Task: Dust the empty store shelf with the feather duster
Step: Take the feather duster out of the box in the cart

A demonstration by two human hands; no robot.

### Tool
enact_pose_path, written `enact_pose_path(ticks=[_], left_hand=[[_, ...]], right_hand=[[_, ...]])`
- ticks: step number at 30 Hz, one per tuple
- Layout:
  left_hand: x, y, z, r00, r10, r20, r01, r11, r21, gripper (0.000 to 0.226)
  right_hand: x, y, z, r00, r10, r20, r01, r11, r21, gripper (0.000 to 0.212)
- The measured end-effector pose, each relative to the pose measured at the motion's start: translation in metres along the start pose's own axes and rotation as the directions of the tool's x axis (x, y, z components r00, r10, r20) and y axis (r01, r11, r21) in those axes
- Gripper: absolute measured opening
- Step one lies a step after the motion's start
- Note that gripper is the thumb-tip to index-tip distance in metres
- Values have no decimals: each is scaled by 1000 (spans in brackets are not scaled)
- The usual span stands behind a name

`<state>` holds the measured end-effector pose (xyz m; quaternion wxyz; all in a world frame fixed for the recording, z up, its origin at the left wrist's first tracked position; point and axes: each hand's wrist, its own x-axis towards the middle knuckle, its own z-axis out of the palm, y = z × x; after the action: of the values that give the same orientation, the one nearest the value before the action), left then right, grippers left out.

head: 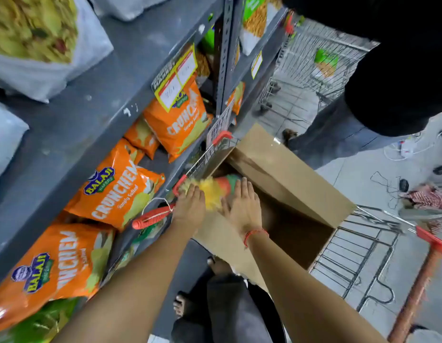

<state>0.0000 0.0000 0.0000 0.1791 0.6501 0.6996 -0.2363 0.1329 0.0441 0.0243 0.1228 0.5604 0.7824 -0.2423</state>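
Fluffy yellow feather duster [211,191] looks light and soft under my flat, open left hand [189,206] and right hand [242,206]; I'd take its stiff red handle [150,219].

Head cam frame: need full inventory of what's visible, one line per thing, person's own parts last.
feather duster: one, yellow, green and orange head, red handle, over the cart edge at the box mouth
cardboard box: one, brown, open, sitting in the near cart
shopping carts: two visible, wire with red trim, one under the box, one further back
orange chip bags: at least five, lower shelf
shelf board: one, dark grey, bare middle, clear snack bags at its left
price tags: several, yellow-edged, on shelf fronts
left hand: on the duster
right hand: flat on the duster, red thread at the wrist
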Motion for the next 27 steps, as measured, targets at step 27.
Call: enact_pose_path(ticks=[27], left_hand=[[-89,-51,-74,997,18,73,-5,984,-178,40]], right_hand=[[-52,-33,-27,999,-53,-3,53,998,46,61]])
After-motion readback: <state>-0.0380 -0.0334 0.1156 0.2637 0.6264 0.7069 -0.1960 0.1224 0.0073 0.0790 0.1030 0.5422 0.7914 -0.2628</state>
